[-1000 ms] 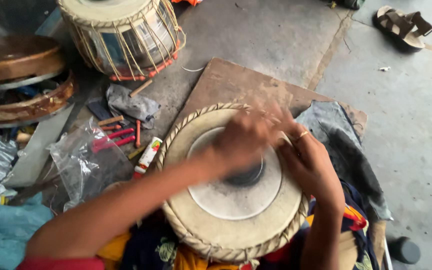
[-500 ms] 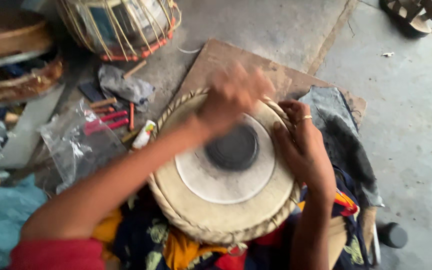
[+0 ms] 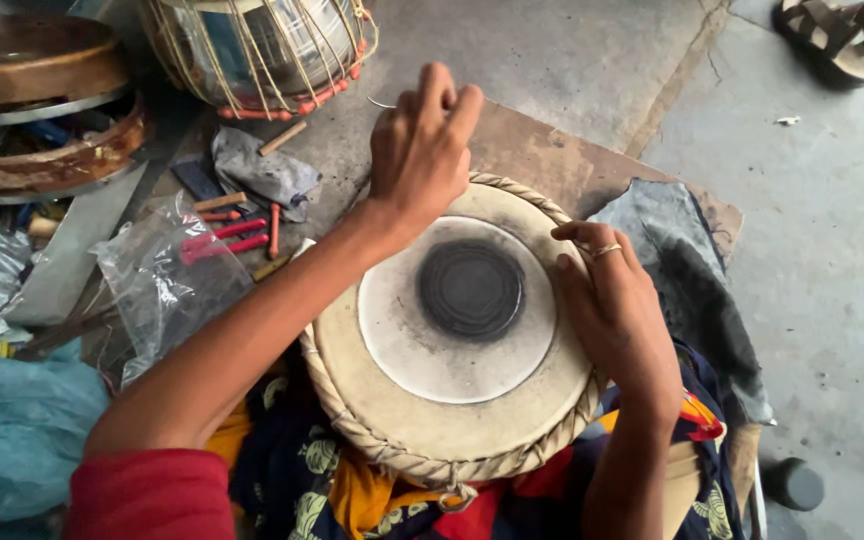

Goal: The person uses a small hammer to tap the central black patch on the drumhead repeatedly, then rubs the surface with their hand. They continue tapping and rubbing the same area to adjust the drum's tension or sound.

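Hands over drum, clear bag beside.

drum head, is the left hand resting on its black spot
No, the left hand is lifted past the drum's far rim, clear of the black spot.

Sandal and second drum – both cut off at top edge.
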